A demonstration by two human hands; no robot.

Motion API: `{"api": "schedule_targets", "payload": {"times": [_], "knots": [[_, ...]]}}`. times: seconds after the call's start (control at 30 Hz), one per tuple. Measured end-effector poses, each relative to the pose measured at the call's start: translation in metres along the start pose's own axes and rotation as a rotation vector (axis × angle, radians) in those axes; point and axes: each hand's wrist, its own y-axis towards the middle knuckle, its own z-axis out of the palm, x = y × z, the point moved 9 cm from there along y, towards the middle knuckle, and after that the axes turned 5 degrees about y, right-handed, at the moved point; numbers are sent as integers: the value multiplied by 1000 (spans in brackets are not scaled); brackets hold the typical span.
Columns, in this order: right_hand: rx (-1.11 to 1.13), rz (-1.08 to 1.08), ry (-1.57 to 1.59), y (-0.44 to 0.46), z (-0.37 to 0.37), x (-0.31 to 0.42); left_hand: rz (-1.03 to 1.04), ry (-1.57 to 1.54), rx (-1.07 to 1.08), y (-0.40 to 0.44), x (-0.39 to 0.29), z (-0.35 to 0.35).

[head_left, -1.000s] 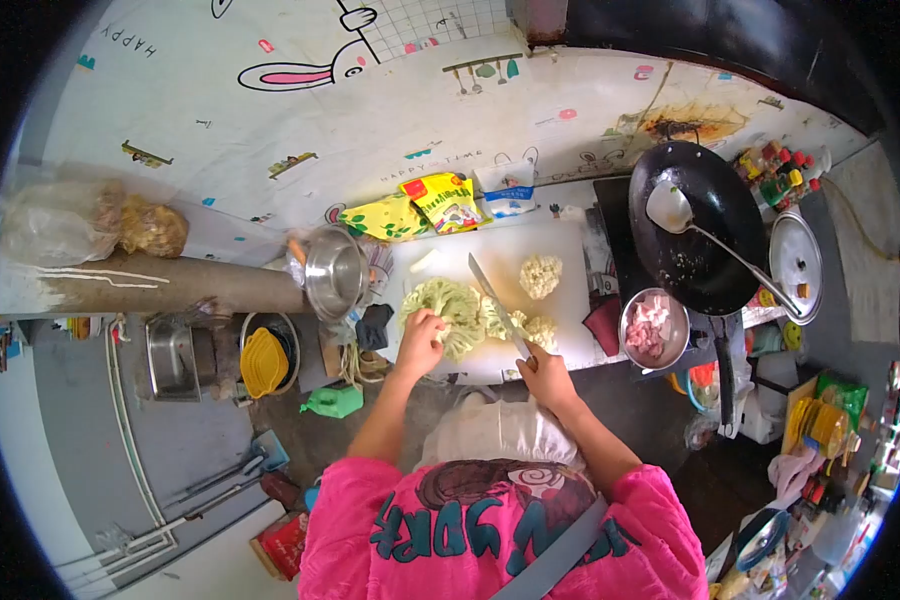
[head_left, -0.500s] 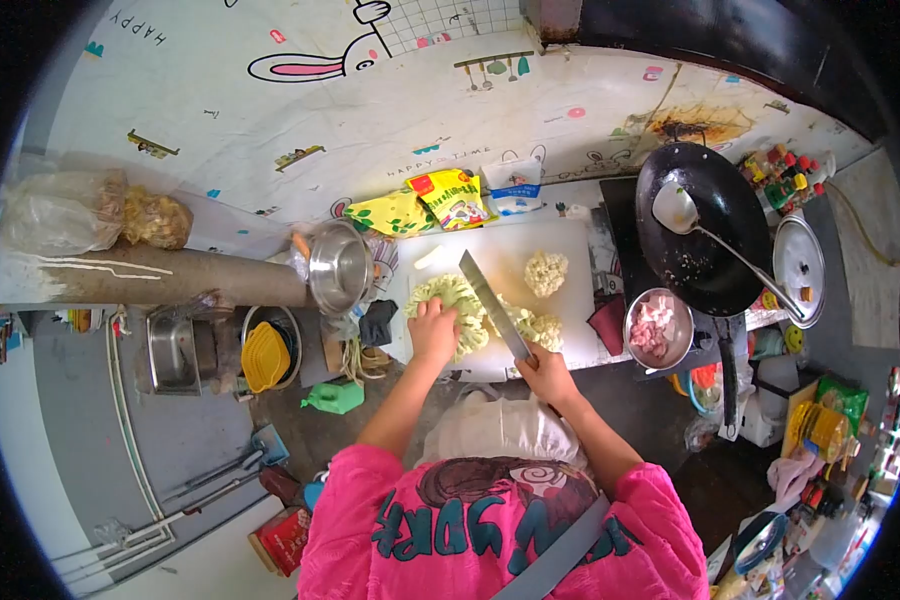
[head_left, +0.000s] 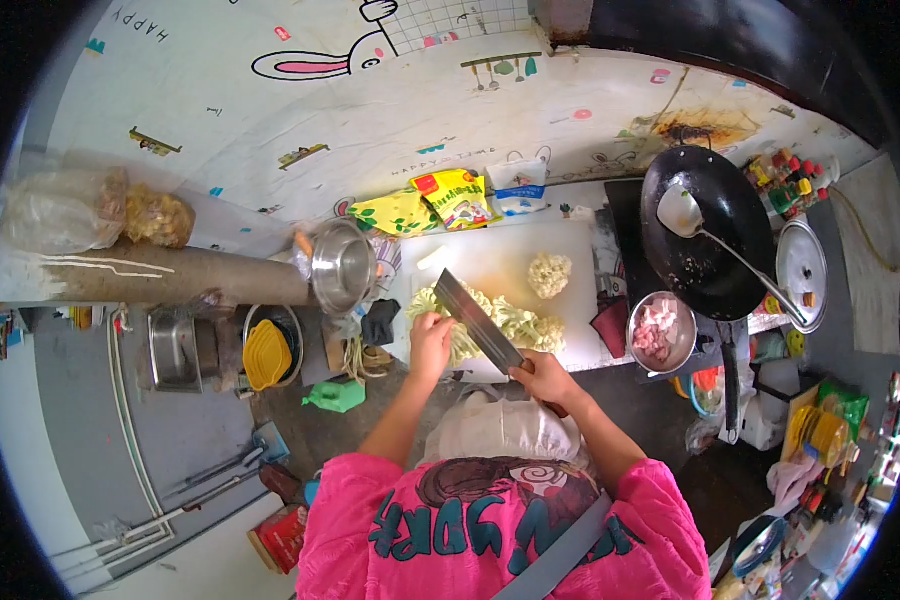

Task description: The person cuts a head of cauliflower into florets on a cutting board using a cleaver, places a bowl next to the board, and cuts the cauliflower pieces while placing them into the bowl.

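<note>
A cleaver (head_left: 478, 324) is in my right hand (head_left: 545, 378), its fingers wrapped round the handle. The blade slants up and left over the cauliflower (head_left: 515, 322) on the white cutting board (head_left: 580, 240). At the left end of the cauliflower, my left hand (head_left: 431, 344) has its fingers curled against it, close to the blade; the fingertips are partly hidden. A separate cauliflower floret (head_left: 549, 275) lies farther right on the board. Near the board's upper left lies a small white piece (head_left: 433, 258).
A black wok (head_left: 705, 260) holding a metal spatula (head_left: 682, 212) sits on the right, with a bowl of cut meat (head_left: 662, 333) before it. A steel pot (head_left: 343, 266) stands left of the board. Yellow food packets (head_left: 455, 198) lean at the wall.
The cleaver's blade has swung left, toward my left hand. My left hand has drawn back slightly and its fingers have curled in. More cauliflower now shows right of the blade.
</note>
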Motion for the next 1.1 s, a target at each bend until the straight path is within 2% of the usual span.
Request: {"api": "schedule_targets", "payload": {"times": [0.17, 0.27, 0.67, 0.77, 1.1], "knots": [[35, 62, -139, 0, -5, 12, 5, 0, -24, -1, -1, 0], [33, -56, -208, 3, 4, 19, 14, -20, -23, 1, 0, 1], [-37, -57, -424, 20, 21, 21, 9, -40, -31, 9, 6, 0], [-54, -76, -360, 27, 29, 23, 10, -35, -31, 7, 3, 1], [-135, -96, -448, 19, 34, 27, -22, -85, -73, 4, -2, -3]]}}
